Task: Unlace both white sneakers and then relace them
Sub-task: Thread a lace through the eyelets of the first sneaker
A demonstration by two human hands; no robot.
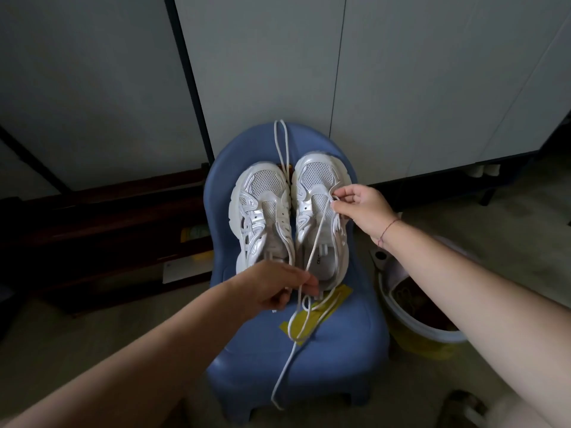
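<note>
Half done, seemingly: starts relacing white mesh sneaker [312, 177] at 1 o'clock, pinching white cord lace [316, 242] in right hand [361, 208] and left hand [272, 288]

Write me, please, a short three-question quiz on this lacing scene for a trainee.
1. True or false: the left sneaker and right sneaker both stand on the chair.
2. Where does the right hand pinch the lace? A) at the left sneaker B) at the right sneaker C) at the chair back
3. Fill in: the left hand grips the lace near the sneakers' ____.

Key: 1 true; 2 B; 3 heels.
</note>
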